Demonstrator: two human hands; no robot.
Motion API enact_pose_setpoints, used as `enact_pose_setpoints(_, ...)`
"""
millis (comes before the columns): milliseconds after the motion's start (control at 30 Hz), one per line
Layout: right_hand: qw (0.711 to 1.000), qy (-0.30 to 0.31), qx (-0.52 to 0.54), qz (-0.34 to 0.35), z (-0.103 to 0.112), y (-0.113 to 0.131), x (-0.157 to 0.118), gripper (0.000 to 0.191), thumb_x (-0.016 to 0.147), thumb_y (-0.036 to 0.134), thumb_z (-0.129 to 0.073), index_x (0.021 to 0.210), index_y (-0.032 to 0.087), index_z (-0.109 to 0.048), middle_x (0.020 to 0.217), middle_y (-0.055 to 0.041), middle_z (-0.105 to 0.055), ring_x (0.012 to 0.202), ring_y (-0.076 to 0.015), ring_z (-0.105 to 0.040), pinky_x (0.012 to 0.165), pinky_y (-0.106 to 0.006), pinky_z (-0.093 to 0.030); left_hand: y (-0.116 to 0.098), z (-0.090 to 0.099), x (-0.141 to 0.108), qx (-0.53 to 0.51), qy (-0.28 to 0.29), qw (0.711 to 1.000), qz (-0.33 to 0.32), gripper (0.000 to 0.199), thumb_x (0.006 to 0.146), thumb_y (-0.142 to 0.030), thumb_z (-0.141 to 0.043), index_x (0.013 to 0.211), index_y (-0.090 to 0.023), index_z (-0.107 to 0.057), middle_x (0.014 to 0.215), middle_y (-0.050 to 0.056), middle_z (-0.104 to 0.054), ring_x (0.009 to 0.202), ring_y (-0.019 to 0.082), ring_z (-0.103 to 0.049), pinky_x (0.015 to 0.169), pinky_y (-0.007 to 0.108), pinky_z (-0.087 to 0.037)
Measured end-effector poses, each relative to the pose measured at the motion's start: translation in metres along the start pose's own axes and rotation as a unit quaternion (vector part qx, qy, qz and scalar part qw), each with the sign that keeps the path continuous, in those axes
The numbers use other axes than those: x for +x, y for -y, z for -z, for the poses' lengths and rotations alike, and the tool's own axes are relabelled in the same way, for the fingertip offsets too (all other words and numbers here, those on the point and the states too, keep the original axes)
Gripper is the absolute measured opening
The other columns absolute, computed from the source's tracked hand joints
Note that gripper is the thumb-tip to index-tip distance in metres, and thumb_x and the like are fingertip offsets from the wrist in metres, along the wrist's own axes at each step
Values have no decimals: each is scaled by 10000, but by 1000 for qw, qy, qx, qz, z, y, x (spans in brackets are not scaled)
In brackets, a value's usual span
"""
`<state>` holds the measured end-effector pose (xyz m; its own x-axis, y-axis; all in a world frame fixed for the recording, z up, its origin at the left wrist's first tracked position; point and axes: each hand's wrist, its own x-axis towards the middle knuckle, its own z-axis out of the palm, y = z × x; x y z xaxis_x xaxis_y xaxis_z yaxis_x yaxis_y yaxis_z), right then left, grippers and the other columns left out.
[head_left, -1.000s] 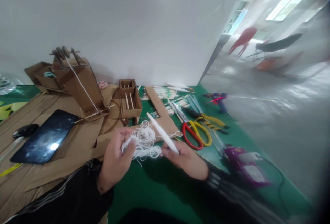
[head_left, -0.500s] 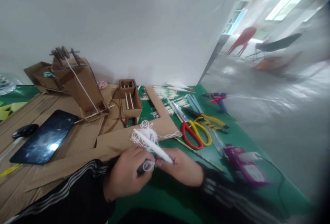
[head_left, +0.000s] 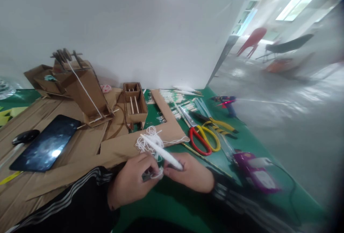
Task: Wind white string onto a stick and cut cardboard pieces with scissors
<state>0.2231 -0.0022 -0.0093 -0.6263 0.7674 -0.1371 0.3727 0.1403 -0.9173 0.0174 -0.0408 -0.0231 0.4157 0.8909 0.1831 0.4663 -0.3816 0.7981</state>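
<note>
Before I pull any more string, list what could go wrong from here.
The string lies in a loose tangle, so a pull from the left hand could tighten it into a knot.

The white stick in the right hand overlaps that tangle in this view; its tip might catch a strand.

One stretch of string reaches close to the scissors and could snag on them.

- Black, glossy, rectangular tablet (head_left: 44, 144) lying on brown cardboard sheets (head_left: 61, 109)
- Small, open, brown cardboard box (head_left: 140, 117) with pale wooden sticks (head_left: 132, 105) inside
- Metal scissors (head_left: 192, 133), one handle red, one yellow, near yellow-and-black-handled pliers (head_left: 223, 125)
- Purple, boxy device (head_left: 254, 174) on the green tabletop (head_left: 243, 138)
- Tall, upright white panel (head_left: 120, 32) behind
- Blurred red chair (head_left: 253, 40) farther off
</note>
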Motion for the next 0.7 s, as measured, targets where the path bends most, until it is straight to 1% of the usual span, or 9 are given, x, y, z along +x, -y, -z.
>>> enact_pose_setpoints(100, 999, 12, -32, -22, 1, 0, -2, 53, 747, 197, -587, 717, 155, -576, 604, 43, -509, 555, -94, -431, 540, -203, -361, -1, -1, -1, -28, 16, 999, 23, 129, 890, -275, -562, 789, -200, -530, 826, 0, -632, 771, 135, -588, 708, 249, -427)
enact_pose_setpoints(200, 998, 24, -58, -31, 3, 0, -3, 14, 721, 173, -571, 728, 166, -561, 610, 43, -516, 553, -96, -432, 530, -203, -361, -4, -3, -2, -78, 1, 996, 42, 157, 903, -289, -551, 782, -197, -513, 863, 9, -647, 807, 143, -600, 737, 259, -436)
enact_pose_setpoints(300, 996, 24, -79, -31, 6, 1, -3, 18, 722, 177, -565, 735, 174, -554, 617, 41, -522, 551, -99, -435, 517, -204, -359, -6, -4, -2, -135, 2, 989, 67, 175, 903, -302, -558, 780, -194, -496, 874, 27, -640, 828, 159, -599, 753, 281, -444)
enact_pose_setpoints(400, 996, 22, -77, -33, 9, 3, -4, 17, 722, 169, -556, 717, 177, -543, 613, 41, -515, 552, -100, -439, 514, -205, -363, -6, -2, -2, -192, 43, 977, 80, 173, 887, -310, -577, 796, -191, -491, 864, 39, -618, 810, 166, -579, 740, 295, -449)
enact_pose_setpoints(500, 998, 14, -54, -28, 11, 4, -4, 36, 716, 142, -542, 707, 177, -540, 616, 42, -505, 567, -102, -448, 537, -209, -377, -7, 2, -3, -236, 121, 960, 84, 133, 869, -278, -587, 844, -189, -492, 806, 20, -575, 721, 141, -527, 669, 269, -435)
enact_pose_setpoints(567, 999, 0, -44, -32, 11, 4, -4, 40, 718, 139, -540, 702, 176, -536, 614, 44, -493, 570, -103, -445, 547, -213, -382, -7, 4, -4, -246, 164, 951, 86, 96, 852, -212, -578, 888, -190, -492, 777, 1, -539, 681, 125, -484, 631, 248, -412)
enact_pose_setpoints(633, 998, -13, -39, -39, 11, 5, -3, 41, 730, 156, -549, 699, 174, -530, 611, 44, -482, 565, -102, -436, 544, -217, -381, -7, 5, -6, -245, 179, 949, 86, 150, 812, -124, -567, 917, -197, -487, 774, -14, -507, 675, 117, -452, 622, 235, -394)
enact_pose_setpoints(700, 998, -22, -28, -44, 12, 5, -3, 61, 752, 185, -560, 700, 171, -531, 614, 41, -476, 567, -103, -431, 541, -220, -380, -5, 5, -6, -249, 172, 949, 92, 228, 778, -67, -554, 934, -210, -469, 777, -29, -478, 675, 112, -432, 624, 228, -385)
